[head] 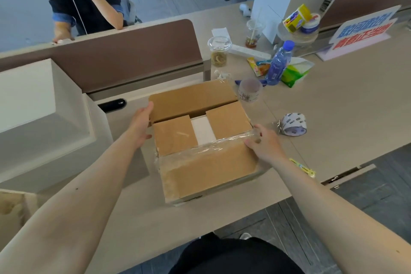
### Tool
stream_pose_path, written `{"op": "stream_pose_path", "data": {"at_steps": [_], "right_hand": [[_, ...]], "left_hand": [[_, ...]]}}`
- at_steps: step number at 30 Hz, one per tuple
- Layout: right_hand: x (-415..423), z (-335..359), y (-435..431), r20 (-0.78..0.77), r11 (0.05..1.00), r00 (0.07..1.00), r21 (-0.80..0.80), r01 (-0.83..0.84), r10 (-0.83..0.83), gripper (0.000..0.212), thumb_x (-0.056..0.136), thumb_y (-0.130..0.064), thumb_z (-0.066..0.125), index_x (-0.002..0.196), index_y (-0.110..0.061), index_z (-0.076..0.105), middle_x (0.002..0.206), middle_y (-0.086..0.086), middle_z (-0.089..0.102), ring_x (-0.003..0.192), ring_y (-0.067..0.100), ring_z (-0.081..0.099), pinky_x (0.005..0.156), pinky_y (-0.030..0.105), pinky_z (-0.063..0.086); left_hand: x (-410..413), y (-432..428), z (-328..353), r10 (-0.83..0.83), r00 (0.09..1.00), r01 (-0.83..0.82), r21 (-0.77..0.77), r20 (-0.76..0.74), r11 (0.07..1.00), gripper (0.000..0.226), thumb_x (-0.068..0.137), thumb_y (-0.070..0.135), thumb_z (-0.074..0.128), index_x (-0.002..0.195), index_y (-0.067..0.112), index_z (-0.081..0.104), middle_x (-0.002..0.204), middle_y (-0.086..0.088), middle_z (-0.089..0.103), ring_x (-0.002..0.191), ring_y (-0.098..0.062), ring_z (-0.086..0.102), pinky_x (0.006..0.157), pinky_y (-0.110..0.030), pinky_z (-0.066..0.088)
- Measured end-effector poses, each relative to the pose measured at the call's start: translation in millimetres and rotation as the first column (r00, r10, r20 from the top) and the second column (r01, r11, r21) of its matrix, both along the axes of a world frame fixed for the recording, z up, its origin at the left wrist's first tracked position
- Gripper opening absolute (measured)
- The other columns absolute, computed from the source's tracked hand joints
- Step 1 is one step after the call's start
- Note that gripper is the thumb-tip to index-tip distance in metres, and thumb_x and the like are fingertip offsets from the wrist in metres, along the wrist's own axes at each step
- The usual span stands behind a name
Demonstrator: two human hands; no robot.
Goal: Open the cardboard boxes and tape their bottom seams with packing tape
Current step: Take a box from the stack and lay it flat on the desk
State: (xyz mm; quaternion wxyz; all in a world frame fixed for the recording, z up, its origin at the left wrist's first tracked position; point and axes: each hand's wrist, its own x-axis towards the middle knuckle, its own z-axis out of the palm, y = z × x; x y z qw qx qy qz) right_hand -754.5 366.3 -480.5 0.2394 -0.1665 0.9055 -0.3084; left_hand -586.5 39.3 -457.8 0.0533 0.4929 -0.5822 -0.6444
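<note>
The box (pixel 191 100) sits at the tabletop's (pixel 333 107) near edge. My left hand (pixel 142 122) presses its left wall, fingers straight; my right hand (pixel 264 143) pinches its taped flap (pixel 211 164).

Brown box (pixel 206 162); blue-capped bottle (pixel 279 63)

A: What is the white patch (pixel 203 129) showing between the flaps of the cardboard box (pixel 206 169)?
B: Cannot tell; the flaps are covering the rest.
A: And the yellow tool (pixel 302 165) right of the box?
B: The right forearm is covering part of it. Left of the box, the frame edge is cutting off another carton (pixel 11 213).
</note>
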Motion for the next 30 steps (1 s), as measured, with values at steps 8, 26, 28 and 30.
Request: {"op": "stream_pose_path", "data": {"at_steps": [8, 26, 28, 30], "right_hand": [[-0.9, -3.0, 0.5, 0.075, 0.996, 0.996, -0.074, 0.053, -0.048, 0.066, 0.086, -0.038, 0.071, 0.144, -0.024, 0.04, 0.139, -0.001, 0.051, 0.123, 0.018, 0.048, 0.09, 0.029, 0.037], [-19.2, 1.9, 29.6, 0.127, 0.997, 0.99, -0.029, 0.069, -0.065, 0.061, 0.082, -0.043, 0.074, 0.135, -0.02, 0.052, 0.124, -0.001, 0.06, 0.104, 0.015, 0.056, 0.087, 0.032, 0.045], [-27.7, 4.3, 38.8, 0.139, 0.998, 0.988, -0.017, 0.067, -0.064, 0.061, 0.081, -0.042, 0.076, 0.132, -0.018, 0.053, 0.118, -0.002, 0.059, 0.101, 0.014, 0.054, 0.081, 0.029, 0.041], [-38.1, 6.4, 47.5, 0.153, 0.998, 0.986, -0.005, 0.065, -0.063, 0.061, 0.08, -0.039, 0.077, 0.131, -0.016, 0.053, 0.114, -0.002, 0.056, 0.1, 0.016, 0.053, 0.08, 0.03, 0.04]], "left_hand": [[14.5, 4.7, -7.0, 0.162, 0.965, -0.118, 0.206, -0.208, 0.971, 0.077, 0.094, 0.074, 0.012, 0.134, 0.022, 0.053, 0.13, -0.002, 0.059, 0.118, -0.023, 0.054, 0.095, -0.055, 0.041], [0.9, 70.2, -23.2, -0.31, 0.943, 0.325, -0.51, 0.117, 0.796, 0.036, 0.065, 0.017, 0.093, 0.094, 0.012, 0.074, 0.127, 0.001, 0.042, 0.115, -0.007, 0.044, 0.085, 0.0, 0.026], [-3.8, 78.9, -24.7, -0.337, 0.932, 0.355, -0.522, 0.134, 0.775, 0.038, 0.064, 0.017, 0.093, 0.095, 0.012, 0.073, 0.127, -0.001, 0.041, 0.12, -0.011, 0.043, 0.087, -0.002, 0.026], [-8.5, 86.4, -24.7, -0.378, 0.911, 0.405, -0.517, 0.163, 0.754, 0.04, 0.061, 0.024, 0.095, 0.092, 0.019, 0.071, 0.127, 0.0, 0.042, 0.125, -0.016, 0.043, 0.096, -0.013, 0.027]]}}
